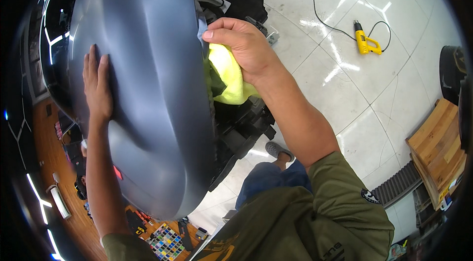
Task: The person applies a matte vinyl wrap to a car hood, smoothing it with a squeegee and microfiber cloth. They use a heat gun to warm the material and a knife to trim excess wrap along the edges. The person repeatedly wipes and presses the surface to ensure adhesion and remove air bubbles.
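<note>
A matte grey-blue car body panel [157, 88] fills the middle, curving down toward me. My left hand [97, 86] lies flat on its left side, fingers stretched out. At the panel's right edge my right hand [246, 49] is closed, with a bright yellow cloth [227, 76] bunched under its palm and hanging below. Its thumb and forefinger are pressed together by a thin light-blue edge of film [202, 27] that sticks out from the panel. Whether the fingertips pinch that film is hard to make out.
A yellow heat gun [367, 42] with a black cord lies on the white tiled floor [340, 93]. Exposed black car parts [241, 138] sit beneath the panel's right edge. A wooden-topped stand [438, 150] is at the right. Tools and a colour swatch sheet [166, 242] lie at the lower left.
</note>
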A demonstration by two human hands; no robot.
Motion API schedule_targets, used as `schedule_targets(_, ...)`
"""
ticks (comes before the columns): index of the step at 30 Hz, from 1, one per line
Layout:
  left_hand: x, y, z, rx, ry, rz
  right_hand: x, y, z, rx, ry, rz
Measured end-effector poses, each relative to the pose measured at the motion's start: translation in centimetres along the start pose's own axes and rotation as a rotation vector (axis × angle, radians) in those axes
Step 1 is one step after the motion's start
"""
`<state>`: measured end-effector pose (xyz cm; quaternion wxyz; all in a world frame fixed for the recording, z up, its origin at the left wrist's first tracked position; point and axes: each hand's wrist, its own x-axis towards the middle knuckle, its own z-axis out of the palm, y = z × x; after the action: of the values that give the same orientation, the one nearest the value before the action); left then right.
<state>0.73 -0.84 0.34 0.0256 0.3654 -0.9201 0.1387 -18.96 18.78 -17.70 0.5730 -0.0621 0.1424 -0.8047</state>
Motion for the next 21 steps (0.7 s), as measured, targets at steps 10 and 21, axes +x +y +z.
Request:
schedule_targets(10, 0.3, 1.1, -0.1, -0.025, -0.001, -0.136, -1.1, -0.8, 1.8, 0.024, 0.005, 0.065)
schedule_targets(21, 0.1, 0.9, 0.2, -0.008, 0.007, -0.14, 0.1, 1.1, 1.4, 0.05, 0.002, 0.005)
